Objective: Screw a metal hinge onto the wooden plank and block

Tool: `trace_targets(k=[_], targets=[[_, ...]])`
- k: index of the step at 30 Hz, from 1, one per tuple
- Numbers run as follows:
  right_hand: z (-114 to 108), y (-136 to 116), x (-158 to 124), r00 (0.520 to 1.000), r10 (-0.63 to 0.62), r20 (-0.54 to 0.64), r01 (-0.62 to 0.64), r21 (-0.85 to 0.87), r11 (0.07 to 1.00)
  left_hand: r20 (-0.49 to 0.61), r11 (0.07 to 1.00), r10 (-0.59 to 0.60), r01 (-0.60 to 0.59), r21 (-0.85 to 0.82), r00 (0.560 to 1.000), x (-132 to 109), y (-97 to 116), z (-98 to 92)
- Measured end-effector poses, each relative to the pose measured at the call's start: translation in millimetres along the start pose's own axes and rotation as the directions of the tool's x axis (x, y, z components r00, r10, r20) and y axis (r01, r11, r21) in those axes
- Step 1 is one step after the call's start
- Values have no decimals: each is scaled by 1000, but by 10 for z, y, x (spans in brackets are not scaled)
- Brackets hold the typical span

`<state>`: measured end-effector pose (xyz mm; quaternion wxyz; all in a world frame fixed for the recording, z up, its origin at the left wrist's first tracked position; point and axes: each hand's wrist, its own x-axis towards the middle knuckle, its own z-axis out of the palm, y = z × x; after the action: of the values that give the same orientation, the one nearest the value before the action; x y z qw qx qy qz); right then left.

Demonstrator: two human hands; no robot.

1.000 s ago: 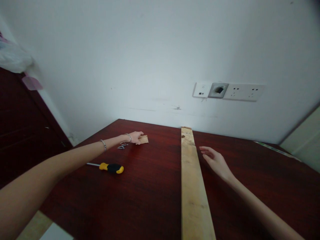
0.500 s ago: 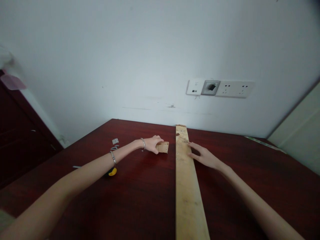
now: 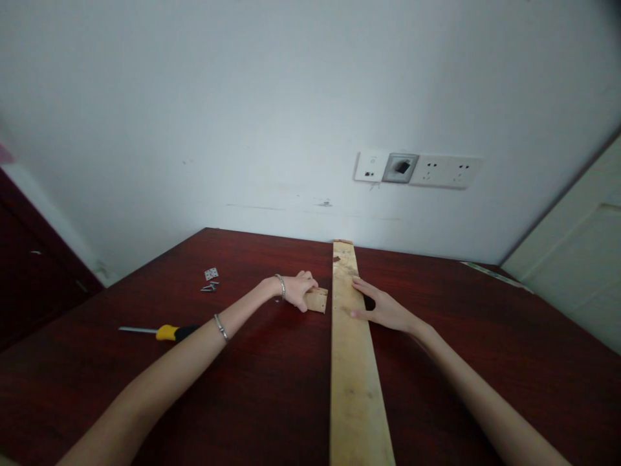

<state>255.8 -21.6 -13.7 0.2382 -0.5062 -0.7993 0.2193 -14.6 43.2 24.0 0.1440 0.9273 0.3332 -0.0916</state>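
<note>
My left hand point(image 3: 297, 291) is closed around one end of a small flat wood block point(image 3: 317, 301). The block's free end points at the long wooden plank point(image 3: 356, 362), with a narrow gap between them. The plank runs away from me across the dark red table point(image 3: 272, 388), its far end close to the wall. On the plank's right side rests my right hand point(image 3: 383, 309), thumb and fingers spread, fingertips lying on its top face. A screwdriver point(image 3: 167, 332) with a yellow and black handle lies left of my left forearm, which hides part of the handle.
Several screws point(image 3: 209, 287) and a small metal plate with holes point(image 3: 211, 274) lie on the table's left side. Wall sockets point(image 3: 417, 169) sit above the table. A patterned strip point(image 3: 495, 276) lies along the far right edge.
My left hand has brought the block closer to the plank. My right fingertips have slid further onto the plank's top. The view has shifted, and more of the screwdriver shows.
</note>
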Motion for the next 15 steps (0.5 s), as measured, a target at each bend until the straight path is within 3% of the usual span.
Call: trace_targets(k=[15], targets=[[30, -23, -19, 1000, 24, -11, -24, 47, 999, -59, 997, 27, -31, -72, 998, 41, -92, 115]])
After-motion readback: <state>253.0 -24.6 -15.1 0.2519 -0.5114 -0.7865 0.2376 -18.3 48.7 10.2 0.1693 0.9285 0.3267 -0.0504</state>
